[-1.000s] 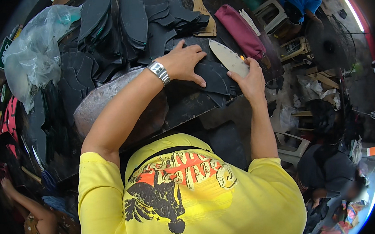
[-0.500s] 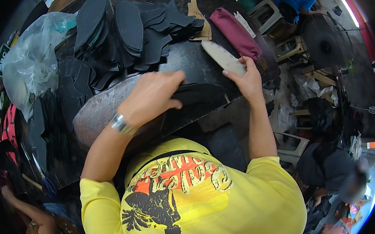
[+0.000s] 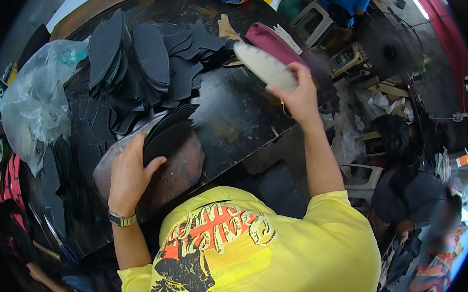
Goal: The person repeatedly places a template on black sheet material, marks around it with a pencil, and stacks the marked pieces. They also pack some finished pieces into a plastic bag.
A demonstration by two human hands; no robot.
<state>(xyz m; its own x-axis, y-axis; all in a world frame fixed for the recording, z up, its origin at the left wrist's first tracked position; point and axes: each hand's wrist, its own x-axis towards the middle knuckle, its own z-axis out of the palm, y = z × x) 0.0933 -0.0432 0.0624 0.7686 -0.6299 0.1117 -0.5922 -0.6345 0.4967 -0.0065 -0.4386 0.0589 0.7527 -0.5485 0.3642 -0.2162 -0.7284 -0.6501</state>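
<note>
My left hand (image 3: 129, 172) is closed round the lower end of a small stack of black cut sheet pieces (image 3: 169, 130), holding them tilted up over a worn brownish slab (image 3: 184, 168). The fingers behind the stack are hidden; the thumb shows in front. Out to the right, my right hand (image 3: 300, 95) grips a pale, long, rounded flat piece (image 3: 263, 65) by its near end, thumb on one side and fingers on the other. It is held above the dark table (image 3: 237, 110), close to a maroon pouch (image 3: 264, 42).
Piles of black cut pieces (image 3: 152, 57) cover the table's far side. A clear plastic bag (image 3: 38, 102) lies at the left, scissors (image 3: 52, 229) near the left edge. A tan pattern piece (image 3: 228, 30) lies beyond my right hand. A fan (image 3: 390, 51) and plastic stools stand right; other people are around.
My left hand has moved left, taking the black stack from the table's front edge to above the slab. The right hand still holds the pale piece, slightly more tilted.
</note>
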